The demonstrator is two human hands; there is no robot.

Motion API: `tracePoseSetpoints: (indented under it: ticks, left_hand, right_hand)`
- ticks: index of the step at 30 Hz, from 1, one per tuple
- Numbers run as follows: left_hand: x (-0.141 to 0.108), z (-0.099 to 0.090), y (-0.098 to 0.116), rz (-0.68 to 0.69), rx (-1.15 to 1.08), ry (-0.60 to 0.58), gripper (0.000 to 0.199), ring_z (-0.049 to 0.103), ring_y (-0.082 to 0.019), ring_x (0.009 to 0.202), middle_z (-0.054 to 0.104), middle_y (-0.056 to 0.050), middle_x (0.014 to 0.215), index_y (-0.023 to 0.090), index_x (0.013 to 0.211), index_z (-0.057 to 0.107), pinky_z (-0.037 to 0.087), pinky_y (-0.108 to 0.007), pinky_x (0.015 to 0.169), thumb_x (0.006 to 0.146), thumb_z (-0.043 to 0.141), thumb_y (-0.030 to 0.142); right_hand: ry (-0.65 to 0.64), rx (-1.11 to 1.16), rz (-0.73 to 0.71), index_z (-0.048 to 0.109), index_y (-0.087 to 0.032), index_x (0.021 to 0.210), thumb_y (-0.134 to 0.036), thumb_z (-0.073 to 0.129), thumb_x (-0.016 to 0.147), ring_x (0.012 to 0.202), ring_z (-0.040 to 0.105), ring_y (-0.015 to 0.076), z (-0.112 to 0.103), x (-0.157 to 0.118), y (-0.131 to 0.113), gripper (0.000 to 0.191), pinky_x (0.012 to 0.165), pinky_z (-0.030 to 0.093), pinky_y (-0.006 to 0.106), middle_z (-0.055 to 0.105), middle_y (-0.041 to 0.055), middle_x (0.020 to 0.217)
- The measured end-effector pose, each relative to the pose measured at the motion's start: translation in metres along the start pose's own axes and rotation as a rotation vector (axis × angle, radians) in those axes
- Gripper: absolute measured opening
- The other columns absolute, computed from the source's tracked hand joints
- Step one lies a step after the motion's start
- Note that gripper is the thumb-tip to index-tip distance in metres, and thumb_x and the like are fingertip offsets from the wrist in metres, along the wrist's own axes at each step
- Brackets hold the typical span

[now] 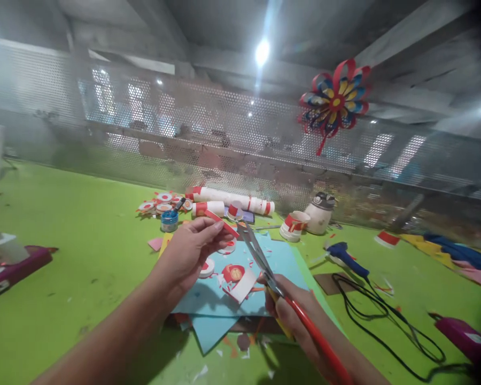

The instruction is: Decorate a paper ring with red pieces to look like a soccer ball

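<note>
My left hand (198, 243) pinches a narrow red strip (223, 223) with a pale edge between thumb and fingers. Beside it, the slightly parted blades of a pair of scissors (260, 256) point up toward the strip's right end. My right hand (288, 307) is wrapped round the red handles of the scissors. Below both hands lie light blue sheets (284, 262) strewn with small red and white scraps. A white folded piece (242, 286) and a red piece with a gold circle (234, 273) rest on them.
White-and-red tubes (240, 200), a blue jar (169, 220), a cup (293, 225) and a white bottle (320, 214) stand behind the sheets. A blue glue gun (348, 259) with a looping black cord lies right. Purple power strips (20, 270) sit at the left and right.
</note>
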State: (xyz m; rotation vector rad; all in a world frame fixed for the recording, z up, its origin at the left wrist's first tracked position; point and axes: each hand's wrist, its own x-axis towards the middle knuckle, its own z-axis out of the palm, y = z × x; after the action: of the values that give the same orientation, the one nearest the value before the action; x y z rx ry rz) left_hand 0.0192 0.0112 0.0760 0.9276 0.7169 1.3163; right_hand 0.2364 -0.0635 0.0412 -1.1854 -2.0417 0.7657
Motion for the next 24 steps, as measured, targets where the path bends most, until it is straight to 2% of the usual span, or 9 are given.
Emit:
tracePoseSetpoints:
  ticks: [5,10,16,24]
  left_hand:
    - [-0.002,0.0,-0.009,-0.079,-0.038,0.013,0.011,0.066,-0.012,0.067,0.072,-0.006,0.072,0.012,0.07,0.067,0.05,-0.019,0.061,0.076,0.075,0.016]
    - [-0.005,-0.001,-0.014,-0.119,-0.048,0.021,0.01,0.065,-0.011,0.069,0.072,-0.005,0.073,0.011,0.071,0.069,0.05,-0.018,0.061,0.077,0.074,0.018]
    - [-0.006,-0.003,-0.014,-0.141,-0.048,0.033,0.011,0.062,-0.01,0.065,0.072,-0.006,0.074,0.011,0.069,0.071,0.049,-0.018,0.06,0.076,0.075,0.019]
    - [-0.005,-0.003,-0.014,-0.136,-0.034,0.018,0.011,0.062,-0.009,0.062,0.072,-0.005,0.073,0.012,0.068,0.071,0.051,-0.019,0.059,0.078,0.072,0.016]
  right_hand:
    - [-0.036,0.069,-0.019,0.053,-0.019,0.091,-0.065,0.036,0.092,0.062,0.046,0.0148,0.007,-0.001,0.003,0.048,0.054,0.038,0.025,0.053,0.0023,0.073]
    - [-0.024,0.107,-0.01,0.059,-0.021,0.105,-0.068,0.038,0.089,0.058,0.042,0.0144,0.007,-0.003,0.001,0.054,0.058,0.042,0.026,0.048,0.0005,0.068]
    - [-0.077,0.233,0.07,0.063,-0.021,0.104,-0.075,0.042,0.083,0.06,0.053,0.0167,0.006,-0.006,0.0,0.061,0.062,0.048,0.03,0.054,0.0028,0.07]
    - [-0.073,0.066,0.146,0.064,-0.019,0.104,-0.079,0.036,0.082,0.055,0.042,0.0138,-0.002,-0.007,-0.008,0.07,0.054,0.042,0.026,0.054,0.0037,0.067]
